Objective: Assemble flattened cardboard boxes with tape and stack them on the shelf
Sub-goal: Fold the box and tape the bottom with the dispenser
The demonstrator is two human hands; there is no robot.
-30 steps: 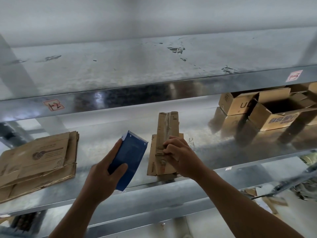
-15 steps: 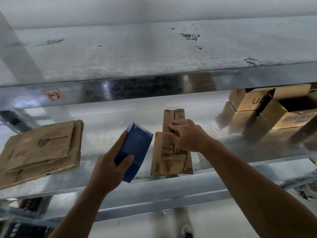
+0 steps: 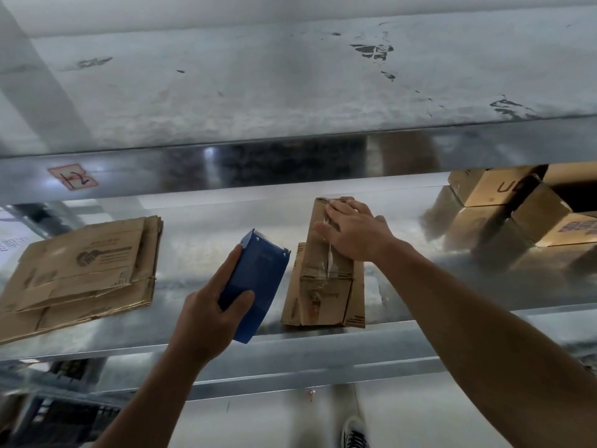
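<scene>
Box (image 3: pixel 323 286): on the shelf (image 3: pixel 193 337), near its front edge, tape along the seam.
Right hand (image 3: pixel 355 234): fingers straight, flat on the box's far end, gripping nothing.
Left hand (image 3: pixel 206 315): fingers and thumb curled round the dispenser (image 3: pixel 258 286), just left of the box.
Step, as we judge it: pressing tape down.
Next, we reckon: lift the box and stack it.
Nearby: flat cartons (image 3: pixel 80 270), left; built boxes (image 3: pixel 517 215), right, well apart.
Obstacle: upper shelf (image 3: pixel 290 92) close overhead.

Left grip (image 3: pixel 210 318) raised, fingers and thumb curled, right grip (image 3: pixel 355 236) flat, fingers straight
</scene>
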